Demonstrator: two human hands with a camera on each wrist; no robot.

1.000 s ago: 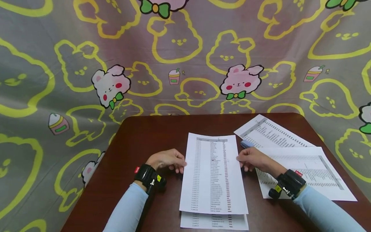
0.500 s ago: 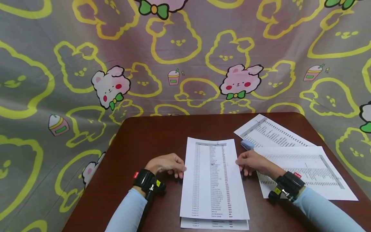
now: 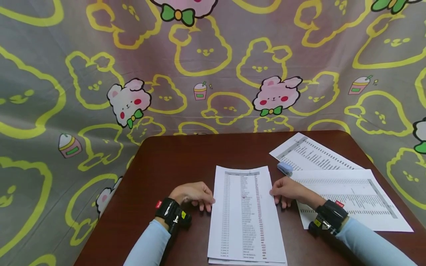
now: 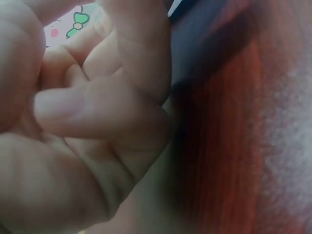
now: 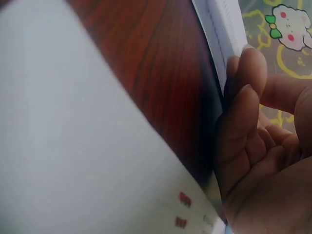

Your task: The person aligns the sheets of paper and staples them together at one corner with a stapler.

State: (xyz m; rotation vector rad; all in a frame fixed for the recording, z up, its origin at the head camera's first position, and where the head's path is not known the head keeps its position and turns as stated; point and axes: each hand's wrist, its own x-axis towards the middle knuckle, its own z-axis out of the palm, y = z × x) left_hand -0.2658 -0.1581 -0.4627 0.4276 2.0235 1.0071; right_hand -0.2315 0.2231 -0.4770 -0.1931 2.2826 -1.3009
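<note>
Grey cloth printed with yellow outlines and rabbit faces hangs as a backdrop [image 3: 229,55] behind a dark red-brown counter [image 3: 176,155]. At lower centre of the frame, the left hand [image 3: 192,194] appears to pinch one long edge of the top sheet [image 3: 244,221], and the right hand [image 3: 288,189] pinches the opposite edge. That printed list lies between the hands, over a lower sheet [image 3: 216,261] seen only as a thin strip along the bottom. Just beyond the right hand sits a small blue object [image 3: 285,169], perhaps a stapler. Toward the right of the frame, a near loose sheet [image 3: 352,207] overlaps a far loose sheet [image 3: 316,151].

The middle pair looks almost lined up, with that strip left uneven; both loose sheets lie apart from it.

Only the head view takes in the blue object and the whole layout. The right wrist view shows fingertips at printed paper [image 5: 224,34], plus red marks [image 5: 185,199] on a broad pale sheet [image 5: 73,122] I cannot place for certain. The left wrist view shows curled fingers but barely any paper, so it cannot confirm that pinch.
</note>
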